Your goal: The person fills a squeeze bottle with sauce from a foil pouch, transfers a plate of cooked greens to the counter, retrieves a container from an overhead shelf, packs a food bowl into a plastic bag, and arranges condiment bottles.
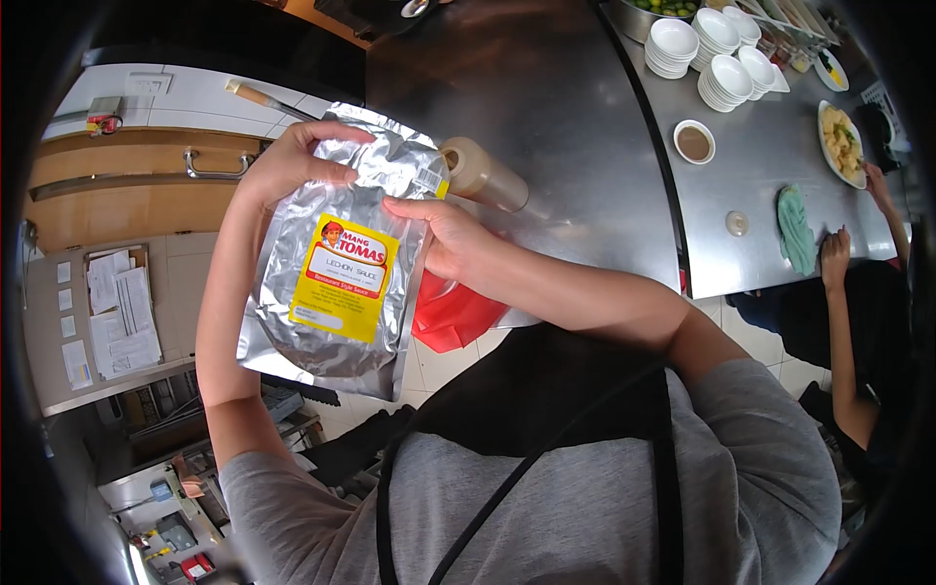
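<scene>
A large silver foil pouch of lechon sauce (pixel 283 234) with a yellow label hangs tilted in front of me. My left hand (pixel 292 164) grips its upper left part, fingers over the front. On the pouch's right side, my right hand (pixel 444 234) pinches the foil with the thumb in front; its other fingers are partly hidden behind. Just beyond the pouch is a squeeze bottle (pixel 492 177) with a tan top and cloudy body on the steel counter (pixel 575 107). A red plastic bag (pixel 453 312) shows below my right hand.
On the right steel table are stacked white bowls (pixel 671 47), a bowl of brown sauce (pixel 694 142), a green cloth (pixel 796 229) and a plate of food (pixel 840 144). A co-worker's hand (pixel 879 185) touches that plate. Clipped papers (pixel 122 312) hang at left.
</scene>
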Motion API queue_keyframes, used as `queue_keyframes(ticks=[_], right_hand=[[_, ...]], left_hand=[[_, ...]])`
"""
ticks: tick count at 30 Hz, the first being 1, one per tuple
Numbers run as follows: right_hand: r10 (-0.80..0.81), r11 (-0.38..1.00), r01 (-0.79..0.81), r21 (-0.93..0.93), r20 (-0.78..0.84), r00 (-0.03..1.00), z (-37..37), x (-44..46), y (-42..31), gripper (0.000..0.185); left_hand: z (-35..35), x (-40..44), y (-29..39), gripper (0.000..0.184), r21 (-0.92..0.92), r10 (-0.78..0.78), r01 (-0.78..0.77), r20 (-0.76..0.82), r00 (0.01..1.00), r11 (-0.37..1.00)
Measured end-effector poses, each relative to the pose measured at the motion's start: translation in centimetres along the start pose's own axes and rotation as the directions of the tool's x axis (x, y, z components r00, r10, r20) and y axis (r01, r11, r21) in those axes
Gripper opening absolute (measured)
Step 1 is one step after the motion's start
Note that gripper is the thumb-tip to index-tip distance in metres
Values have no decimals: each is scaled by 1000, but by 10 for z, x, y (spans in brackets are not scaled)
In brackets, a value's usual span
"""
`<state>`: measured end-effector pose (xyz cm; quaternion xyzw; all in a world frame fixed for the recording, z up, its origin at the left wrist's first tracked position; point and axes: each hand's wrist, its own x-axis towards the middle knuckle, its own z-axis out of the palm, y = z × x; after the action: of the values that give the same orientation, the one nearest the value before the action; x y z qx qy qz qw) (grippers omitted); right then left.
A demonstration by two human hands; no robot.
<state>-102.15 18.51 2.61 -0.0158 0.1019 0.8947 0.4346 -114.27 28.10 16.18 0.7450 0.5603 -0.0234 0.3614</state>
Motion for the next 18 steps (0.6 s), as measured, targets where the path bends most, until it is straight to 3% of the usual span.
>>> queue_keyframes(ticks=[2,9,16,18], right_hand=[[11,1000,-11,-17,-20,1000,0,1,-1,38],[-8,1000,6,-17,-75,997,5,-3,0,30],[16,999,-12,39,-92,996,4,-2,1,28],[27,997,-24,69,-34,999,-1,1,1,29]], left_hand=[[1,5,3,39,-91,-25,23,-27,999,996],[-5,16,3,34,5,9,-9,28,1000,1000],[-5,14,7,33,-30,-6,7,33,999,1000],[-4,14,7,33,-16,21,-21,23,1000,1000]])
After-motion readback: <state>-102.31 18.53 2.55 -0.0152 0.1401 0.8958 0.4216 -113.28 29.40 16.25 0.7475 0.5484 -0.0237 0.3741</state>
